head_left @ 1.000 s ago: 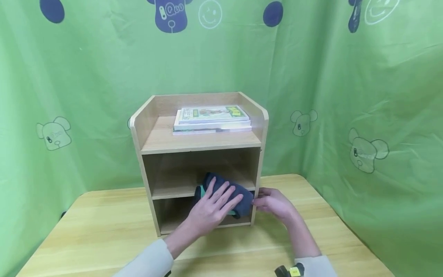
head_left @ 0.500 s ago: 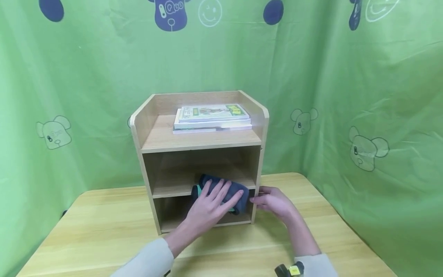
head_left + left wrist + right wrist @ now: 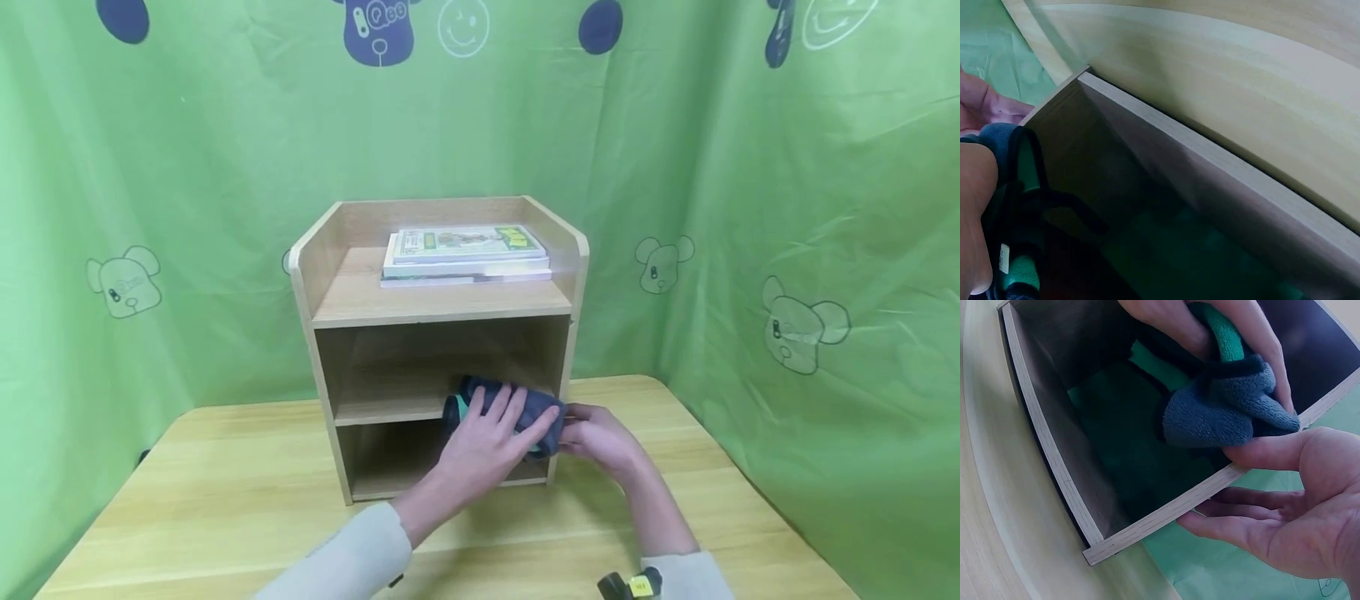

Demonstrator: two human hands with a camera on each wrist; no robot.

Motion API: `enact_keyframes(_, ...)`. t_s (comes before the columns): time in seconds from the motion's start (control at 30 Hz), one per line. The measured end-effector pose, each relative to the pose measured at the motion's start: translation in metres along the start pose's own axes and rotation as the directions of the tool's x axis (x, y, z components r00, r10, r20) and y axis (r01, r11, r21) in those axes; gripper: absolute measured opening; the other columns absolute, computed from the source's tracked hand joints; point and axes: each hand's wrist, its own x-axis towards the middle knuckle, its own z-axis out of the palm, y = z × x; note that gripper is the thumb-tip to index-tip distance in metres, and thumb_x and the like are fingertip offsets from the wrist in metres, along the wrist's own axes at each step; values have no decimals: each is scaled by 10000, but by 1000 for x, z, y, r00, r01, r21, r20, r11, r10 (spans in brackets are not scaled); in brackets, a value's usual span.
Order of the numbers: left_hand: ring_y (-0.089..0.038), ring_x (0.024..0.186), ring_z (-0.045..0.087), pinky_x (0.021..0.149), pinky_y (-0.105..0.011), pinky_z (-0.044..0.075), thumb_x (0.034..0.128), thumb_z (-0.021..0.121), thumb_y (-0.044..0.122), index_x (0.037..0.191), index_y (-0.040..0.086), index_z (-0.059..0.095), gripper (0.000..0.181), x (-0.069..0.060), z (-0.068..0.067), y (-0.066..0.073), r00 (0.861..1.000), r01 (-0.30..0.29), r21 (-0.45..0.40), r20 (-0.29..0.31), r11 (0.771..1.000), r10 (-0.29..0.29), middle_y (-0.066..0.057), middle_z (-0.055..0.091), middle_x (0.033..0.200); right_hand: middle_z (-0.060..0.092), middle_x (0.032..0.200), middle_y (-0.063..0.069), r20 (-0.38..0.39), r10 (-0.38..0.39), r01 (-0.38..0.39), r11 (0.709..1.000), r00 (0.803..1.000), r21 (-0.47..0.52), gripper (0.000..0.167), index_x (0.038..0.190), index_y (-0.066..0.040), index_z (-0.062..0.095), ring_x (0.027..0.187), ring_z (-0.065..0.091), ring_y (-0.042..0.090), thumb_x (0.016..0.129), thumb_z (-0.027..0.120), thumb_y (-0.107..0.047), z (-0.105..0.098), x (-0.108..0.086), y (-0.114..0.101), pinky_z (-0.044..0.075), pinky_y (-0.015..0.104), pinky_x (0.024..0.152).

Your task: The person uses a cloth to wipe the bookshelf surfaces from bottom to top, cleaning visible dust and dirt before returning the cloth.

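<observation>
A blue-grey and green cloth with dark edges is bunched in my left hand, whose fingers spread over its top. In the right wrist view, the left fingers wrap around the cloth, which lies against the right side panel of a small wooden shelf unit. My right hand grips that panel's front edge, thumb at the cloth side and the other fingers outside. Part of the cloth is covered by the left hand.
Several books lie stacked on the unit's top. Its middle board is partly behind the cloth. The unit stands on a light wooden table, with a green patterned curtain behind and at the sides.
My left hand has moved right with the cloth, bringing it up against the right side panel. The right hand has stayed at the panel's edge.
</observation>
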Motion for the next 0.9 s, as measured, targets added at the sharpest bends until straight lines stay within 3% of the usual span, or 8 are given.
enact_keyframes(0.2, -315, 1352, 537, 1048, -538, 492, 921, 726, 296, 1533, 300, 434, 678, -12, -5, -11, 996, -45, -25, 75, 999, 47, -144, 536, 1481, 555, 1380, 328, -8, 13, -14, 1000, 1000, -24, 624, 1429, 171, 414, 1187, 645, 334, 889, 639, -47, 1, 0, 0, 512, 429, 1045)
enact_keyframes(0.37, -309, 1378, 518, 1073, -543, 472, 818, 827, 265, 1540, 290, 433, 823, -32, -6, -28, 998, -55, -57, 32, 997, 57, -135, 513, 1511, 514, 1419, 343, -21, 26, -27, 1000, 999, -16, 639, 1425, 172, 416, 1259, 594, 401, 903, 685, -80, -1, 1, 0, 495, 453, 1063)
enact_keyframes(0.5, -321, 1370, 526, 1075, -565, 463, 790, 855, 242, 1544, 274, 432, 865, -55, -8, -47, 998, -54, -77, -18, 996, 53, -139, 516, 1509, 457, 1461, 363, -23, 38, -39, 999, 999, -19, 690, 1446, 180, 373, 1303, 549, 438, 900, 699, -88, -1, 1, -1, 473, 469, 1084)
enact_keyframes(0.6, -335, 1357, 539, 1082, -588, 447, 824, 793, 191, 1535, 258, 455, 790, -76, -10, -62, 997, -57, -69, -53, 996, 53, -151, 527, 1500, 432, 1473, 375, -22, 39, -39, 999, 999, -23, 715, 1458, 191, 338, 1318, 529, 455, 902, 693, -85, -1, 1, -1, 462, 477, 1093)
enact_keyframes(0.8, -354, 1362, 532, 1114, -651, 373, 901, 575, 159, 1474, 204, 545, 576, -117, -18, -86, 997, -21, -85, -78, 996, 14, -167, 532, 1498, 435, 1461, 381, -19, 31, -31, 999, 999, -26, 711, 1459, 191, 330, 1317, 522, 468, 906, 686, -81, -1, 0, 1, 456, 482, 1097)
enact_keyframes(0.9, -348, 1377, 518, 1143, -647, 338, 891, 595, 127, 1454, 193, 567, 568, -129, -20, -90, 998, 8, -97, -69, 995, -15, -161, 521, 1511, 422, 1468, 386, -20, 33, -34, 999, 999, -24, 730, 1467, 196, 305, 1324, 512, 476, 905, 686, -73, -1, 0, 0, 452, 482, 1098)
